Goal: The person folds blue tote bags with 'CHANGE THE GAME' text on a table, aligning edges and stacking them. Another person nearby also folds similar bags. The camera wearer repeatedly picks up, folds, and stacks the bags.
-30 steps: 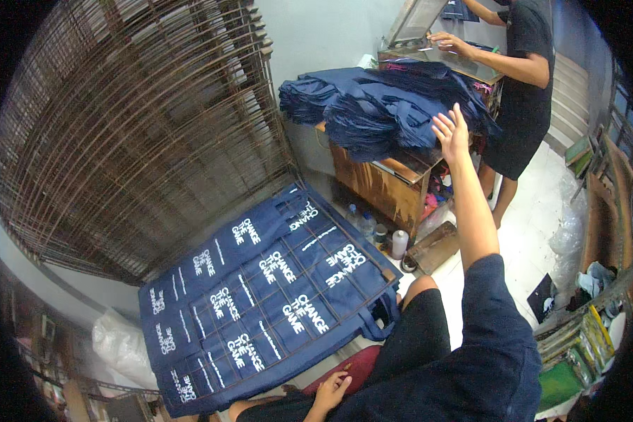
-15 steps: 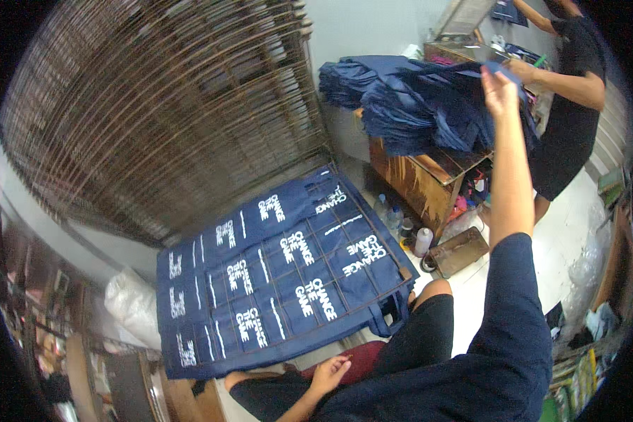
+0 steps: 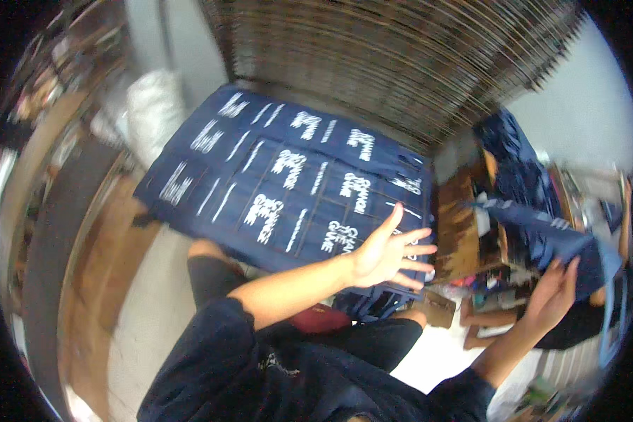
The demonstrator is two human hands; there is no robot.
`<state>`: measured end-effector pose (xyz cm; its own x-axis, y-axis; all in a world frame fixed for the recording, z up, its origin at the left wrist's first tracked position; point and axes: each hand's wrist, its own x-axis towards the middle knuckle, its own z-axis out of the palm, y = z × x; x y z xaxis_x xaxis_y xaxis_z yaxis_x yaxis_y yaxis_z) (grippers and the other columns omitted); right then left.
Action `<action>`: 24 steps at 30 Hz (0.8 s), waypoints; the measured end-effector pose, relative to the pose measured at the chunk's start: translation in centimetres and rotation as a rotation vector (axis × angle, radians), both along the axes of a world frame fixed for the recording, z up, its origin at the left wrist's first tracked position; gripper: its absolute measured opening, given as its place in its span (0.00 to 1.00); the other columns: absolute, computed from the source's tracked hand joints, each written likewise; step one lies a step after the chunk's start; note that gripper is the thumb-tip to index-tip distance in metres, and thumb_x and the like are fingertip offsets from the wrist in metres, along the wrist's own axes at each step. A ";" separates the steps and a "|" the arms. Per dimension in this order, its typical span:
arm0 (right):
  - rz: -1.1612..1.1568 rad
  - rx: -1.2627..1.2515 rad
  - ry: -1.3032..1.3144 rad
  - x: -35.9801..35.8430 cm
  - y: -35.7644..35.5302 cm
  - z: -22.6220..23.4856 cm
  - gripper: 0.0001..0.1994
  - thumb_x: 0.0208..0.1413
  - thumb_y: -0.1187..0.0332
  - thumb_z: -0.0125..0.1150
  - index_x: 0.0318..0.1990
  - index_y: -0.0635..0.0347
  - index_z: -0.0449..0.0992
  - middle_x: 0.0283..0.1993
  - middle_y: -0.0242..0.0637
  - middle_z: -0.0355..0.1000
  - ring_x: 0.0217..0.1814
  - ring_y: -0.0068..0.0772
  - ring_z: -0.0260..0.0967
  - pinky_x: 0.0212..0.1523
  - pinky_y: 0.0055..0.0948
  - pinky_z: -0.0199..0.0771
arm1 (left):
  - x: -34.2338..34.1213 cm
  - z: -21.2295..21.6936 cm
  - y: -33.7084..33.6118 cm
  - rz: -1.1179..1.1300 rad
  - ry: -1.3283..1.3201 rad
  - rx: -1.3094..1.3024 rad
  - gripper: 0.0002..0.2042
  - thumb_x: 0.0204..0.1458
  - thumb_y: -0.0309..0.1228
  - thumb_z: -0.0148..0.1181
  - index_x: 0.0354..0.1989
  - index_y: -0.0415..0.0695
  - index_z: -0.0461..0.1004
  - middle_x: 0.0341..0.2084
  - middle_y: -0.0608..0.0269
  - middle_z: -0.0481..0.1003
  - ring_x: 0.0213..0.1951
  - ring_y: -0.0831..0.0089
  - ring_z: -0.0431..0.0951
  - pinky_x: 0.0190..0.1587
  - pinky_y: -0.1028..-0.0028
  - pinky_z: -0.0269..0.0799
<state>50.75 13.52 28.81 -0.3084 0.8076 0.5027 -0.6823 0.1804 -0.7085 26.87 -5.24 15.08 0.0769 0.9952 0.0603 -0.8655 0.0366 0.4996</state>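
Note:
My left hand [image 3: 392, 259] reaches out over the near right part of a wire rack, its fingers spread wide and nothing in them. Beneath it lie navy cloth bags [image 3: 218, 165] with white print, spread flat in rows across the rack. At the right, my right hand [image 3: 554, 299] pinches the lower edge of a navy cloth bag [image 3: 577, 257], which is lifted and blurred by motion. A pale blue strap [image 3: 607, 309] hangs from that bag's right side. Behind it is a heap of navy cloth [image 3: 517, 158] on a wooden cabinet.
Raised wire racks [image 3: 401, 49] lean over the far side of the bags. A wooden cabinet [image 3: 459, 225] stands to the right, with a brown tray [image 3: 435, 309] on the floor. At the left are a white plastic sack [image 3: 155, 112] and wooden boards [image 3: 95, 281]. A co-worker's legs [image 3: 496, 327] show behind my right arm.
My view has swung rightward. My right hand has drawn a bag away from the heap beside the co-worker. My left hand has risen from my lap, opening out over the rack.

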 end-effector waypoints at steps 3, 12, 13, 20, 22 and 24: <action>0.072 0.072 -0.146 -3.3 -6.7 -3.8 0.11 0.59 0.74 0.48 0.49 0.64 0.68 0.46 0.36 0.71 0.42 0.24 0.68 0.42 0.24 0.69 | -2.5 -0.1 -1.6 0.185 -0.069 -0.055 0.47 0.47 0.68 0.35 0.65 0.43 0.38 0.62 0.47 0.50 0.58 0.53 0.61 0.54 0.54 0.62; 0.178 -0.168 -0.321 -8.6 -10.4 -10.3 0.18 0.56 0.70 0.54 0.54 0.58 0.63 0.47 0.35 0.68 0.43 0.26 0.67 0.37 0.25 0.70 | -7.6 -4.7 -6.6 0.973 0.116 -0.344 0.15 0.53 0.28 0.56 0.49 0.39 0.68 0.33 0.66 0.70 0.35 0.77 0.73 0.37 0.78 0.74; 0.172 -0.188 -0.325 -8.3 -10.5 -10.9 0.19 0.55 0.69 0.54 0.55 0.58 0.62 0.48 0.35 0.67 0.44 0.27 0.67 0.38 0.26 0.71 | -8.3 -4.6 -6.7 0.993 0.153 -0.313 0.15 0.52 0.26 0.56 0.49 0.39 0.68 0.32 0.67 0.70 0.34 0.78 0.73 0.36 0.79 0.74; 0.616 -0.537 -0.085 -11.5 -6.4 -15.2 0.30 0.49 0.49 0.58 0.56 0.58 0.62 0.57 0.40 0.63 0.58 0.41 0.61 0.55 0.52 0.58 | -13.4 -1.5 -7.1 1.061 0.341 -0.072 0.28 0.47 0.18 0.56 0.58 0.42 0.57 0.29 0.64 0.73 0.30 0.79 0.73 0.32 0.80 0.73; 0.470 -0.725 -0.283 -13.2 -1.3 -20.4 0.23 0.51 0.59 0.57 0.54 0.57 0.65 0.52 0.38 0.67 0.54 0.37 0.64 0.53 0.44 0.63 | -16.3 -1.9 -5.5 1.052 0.514 -0.041 0.33 0.47 0.18 0.56 0.62 0.43 0.48 0.32 0.58 0.74 0.30 0.77 0.74 0.32 0.78 0.72; 0.387 -0.700 -0.458 -15.6 -1.1 -21.0 0.19 0.51 0.71 0.53 0.53 0.56 0.66 0.49 0.37 0.69 0.51 0.33 0.66 0.49 0.34 0.68 | -19.0 -1.4 -4.5 1.098 0.682 -0.065 0.28 0.47 0.18 0.56 0.58 0.41 0.57 0.31 0.60 0.74 0.30 0.78 0.73 0.31 0.79 0.72</action>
